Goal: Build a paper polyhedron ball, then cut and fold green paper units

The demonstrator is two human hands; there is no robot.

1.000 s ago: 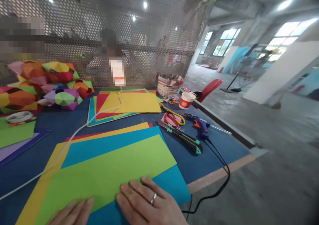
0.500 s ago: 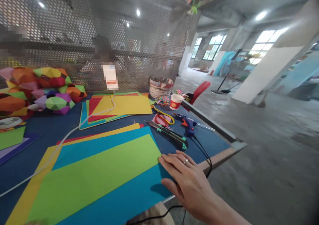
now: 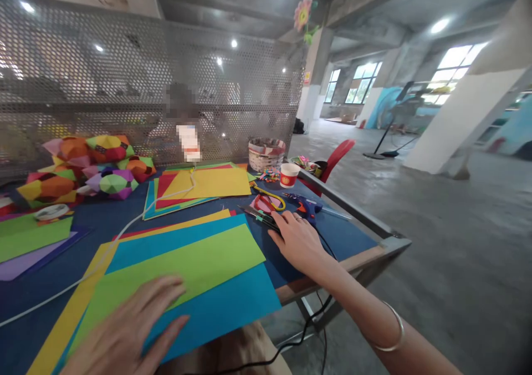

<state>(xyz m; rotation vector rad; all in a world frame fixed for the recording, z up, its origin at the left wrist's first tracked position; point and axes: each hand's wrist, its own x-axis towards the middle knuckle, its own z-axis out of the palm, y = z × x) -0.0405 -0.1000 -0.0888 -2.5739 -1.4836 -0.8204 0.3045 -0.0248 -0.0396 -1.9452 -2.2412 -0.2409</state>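
My right hand [image 3: 297, 239] has its fingers and thumb closed around the handle of a black and green utility knife [image 3: 258, 216], which still lies on the table with its blade end toward the left; the hand hides the rest of the handle. My left hand [image 3: 137, 325], blurred by motion, is over the near part of the paper with fingers stretched and thumb apart, holding nothing. Beneath it, a green paper strip [image 3: 208, 256] lies across a blue sheet [image 3: 233, 300], with yellow paper [image 3: 62, 319] showing at the left.
Behind the knife lie yellow-handled scissors [image 3: 274, 196] and a blue glue gun [image 3: 305, 206]. A paper cup [image 3: 289, 175] and a woven basket [image 3: 266, 156] stand farther back. A white cable [image 3: 128, 225] crosses the sheets. Folded paper shapes [image 3: 112, 181] are piled at left.
My right hand has moved from the paper's right edge forward onto the utility knife. The left hand has come into view over the paper. The camera view has tilted up.
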